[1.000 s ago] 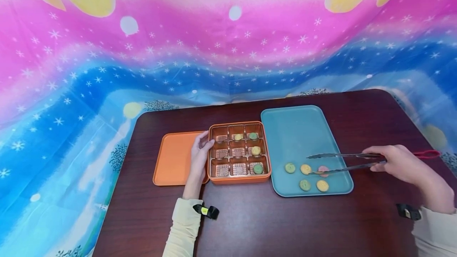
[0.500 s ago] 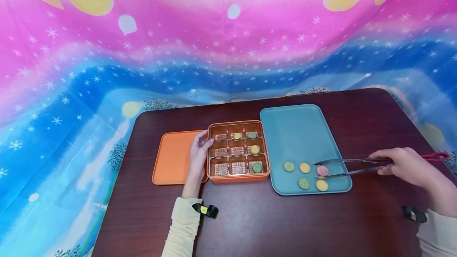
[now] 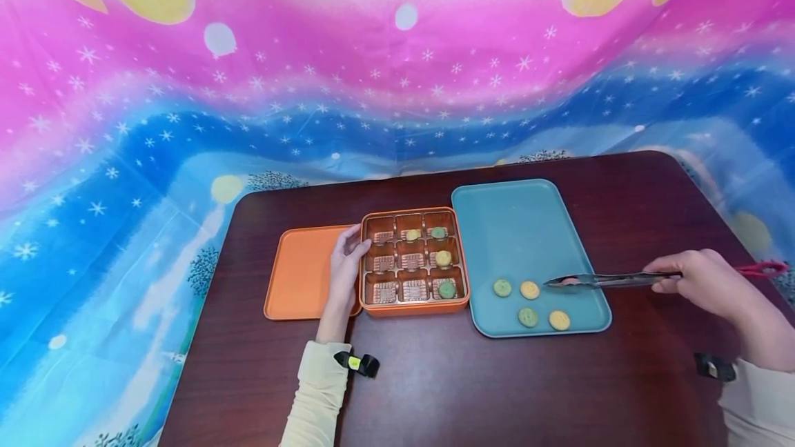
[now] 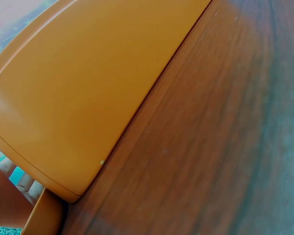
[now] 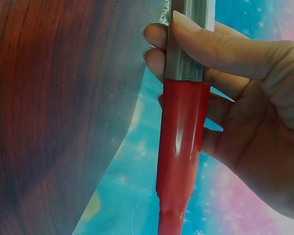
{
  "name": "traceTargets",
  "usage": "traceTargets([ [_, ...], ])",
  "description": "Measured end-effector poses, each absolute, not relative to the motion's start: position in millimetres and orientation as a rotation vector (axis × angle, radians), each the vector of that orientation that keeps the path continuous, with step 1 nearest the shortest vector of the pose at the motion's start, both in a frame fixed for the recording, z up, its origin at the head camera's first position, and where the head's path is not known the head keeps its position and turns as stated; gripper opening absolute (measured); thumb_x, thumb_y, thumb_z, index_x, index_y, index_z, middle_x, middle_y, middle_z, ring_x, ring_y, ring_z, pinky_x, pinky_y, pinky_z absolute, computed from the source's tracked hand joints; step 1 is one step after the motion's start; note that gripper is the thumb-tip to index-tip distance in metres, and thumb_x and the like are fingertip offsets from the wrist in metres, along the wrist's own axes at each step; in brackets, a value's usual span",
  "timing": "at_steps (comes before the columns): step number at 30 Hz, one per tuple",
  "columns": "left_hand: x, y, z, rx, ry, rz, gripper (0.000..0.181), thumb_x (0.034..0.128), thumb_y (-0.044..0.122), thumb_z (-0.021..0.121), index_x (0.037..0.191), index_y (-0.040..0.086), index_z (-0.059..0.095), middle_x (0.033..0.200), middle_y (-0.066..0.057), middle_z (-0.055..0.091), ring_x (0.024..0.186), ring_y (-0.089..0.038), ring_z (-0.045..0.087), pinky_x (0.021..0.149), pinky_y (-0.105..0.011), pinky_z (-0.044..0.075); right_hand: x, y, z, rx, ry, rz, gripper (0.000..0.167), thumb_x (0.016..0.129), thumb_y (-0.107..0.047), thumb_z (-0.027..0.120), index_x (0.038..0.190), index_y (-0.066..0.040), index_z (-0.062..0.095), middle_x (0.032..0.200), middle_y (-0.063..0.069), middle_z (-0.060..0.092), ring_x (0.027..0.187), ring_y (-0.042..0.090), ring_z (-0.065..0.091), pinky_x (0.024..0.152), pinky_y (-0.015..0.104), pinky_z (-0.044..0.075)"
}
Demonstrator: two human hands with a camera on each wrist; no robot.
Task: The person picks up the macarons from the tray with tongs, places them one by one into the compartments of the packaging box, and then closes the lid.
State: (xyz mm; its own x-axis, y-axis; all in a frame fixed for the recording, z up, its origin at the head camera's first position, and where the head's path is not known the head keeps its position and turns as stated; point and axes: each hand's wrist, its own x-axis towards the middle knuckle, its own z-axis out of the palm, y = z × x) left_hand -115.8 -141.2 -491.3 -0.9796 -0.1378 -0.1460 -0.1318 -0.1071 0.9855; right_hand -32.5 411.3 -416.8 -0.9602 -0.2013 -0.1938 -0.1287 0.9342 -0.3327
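My left hand [image 3: 344,264] rests against the left side of an orange box [image 3: 413,309], its thumb at the rim. The box's brown insert has nine-grid compartments, with green and yellow cookies in the top middle, top right, middle right and bottom right ones. My right hand [image 3: 702,281] grips metal tongs [image 3: 621,280] with a red handle [image 5: 181,142]. The tongs' arms are pressed together over a teal tray [image 3: 515,226], and a bit of a pink cookie [image 3: 569,281] shows between their tips. Two green cookies [image 3: 502,287] and two yellow cookies [image 3: 559,320] lie on the tray.
An orange lid [image 3: 301,274] lies flat left of the box, partly behind my left forearm. All of it stands on a dark wooden table [image 3: 422,378]. A colourful patterned cloth [image 3: 397,88] hangs behind the table.
The tongs shift right until they straddle the pink cookie, then their arms squeeze together on it. My left hand stays at the box.
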Motion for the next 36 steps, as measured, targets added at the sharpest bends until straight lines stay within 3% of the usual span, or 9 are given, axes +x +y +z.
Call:
traceTargets([
  [14,-117,-141,-493,0.347,-2.074,-2.311,0.047,0.1007,0.012,0.067,0.146,0.004,0.055,0.144,-0.017,0.055,0.132,-0.027,0.051,0.107,-0.039,0.041,-38,398,-414,-0.278,2.956,-0.458,0.018,0.084,-0.002,0.081,0.099,0.006,0.077,0.081,0.012,0.074,0.070,0.023,0.064,0.062,0.040,0.052],
  [19,-117,-141,-493,0.351,-2.080,-2.307,0.047,0.1000,0.012,0.067,0.145,0.005,0.055,0.143,-0.017,0.056,0.131,-0.027,0.052,0.104,-0.038,0.043,-39,393,-417,-0.371,3.026,-0.517,0.022,0.086,-0.002,0.080,0.106,0.007,0.076,0.072,-0.003,0.066,0.061,0.006,0.048,0.053,0.027,0.041],
  [29,-118,-141,-492,0.348,-2.069,-2.337,0.048,0.1011,0.011,0.067,0.147,0.004,0.053,0.144,-0.018,0.054,0.130,-0.027,0.052,0.098,-0.034,0.046,-44,376,-421,-0.470,3.131,-0.574,0.007,0.089,0.004,0.074,0.089,-0.003,0.071,0.067,-0.008,0.051,0.056,0.002,0.039,0.051,0.027,0.038],
  [36,-117,-140,-492,0.349,-2.091,-2.328,0.050,0.1018,0.011,0.065,0.149,0.003,0.051,0.146,-0.019,0.053,0.132,-0.029,0.051,0.101,-0.038,0.046,-46,362,-422,-0.431,3.157,-0.633,0.003,0.091,0.002,0.072,0.092,0.000,0.071,0.065,-0.008,0.048,0.053,0.005,0.033,0.049,0.027,0.033],
])
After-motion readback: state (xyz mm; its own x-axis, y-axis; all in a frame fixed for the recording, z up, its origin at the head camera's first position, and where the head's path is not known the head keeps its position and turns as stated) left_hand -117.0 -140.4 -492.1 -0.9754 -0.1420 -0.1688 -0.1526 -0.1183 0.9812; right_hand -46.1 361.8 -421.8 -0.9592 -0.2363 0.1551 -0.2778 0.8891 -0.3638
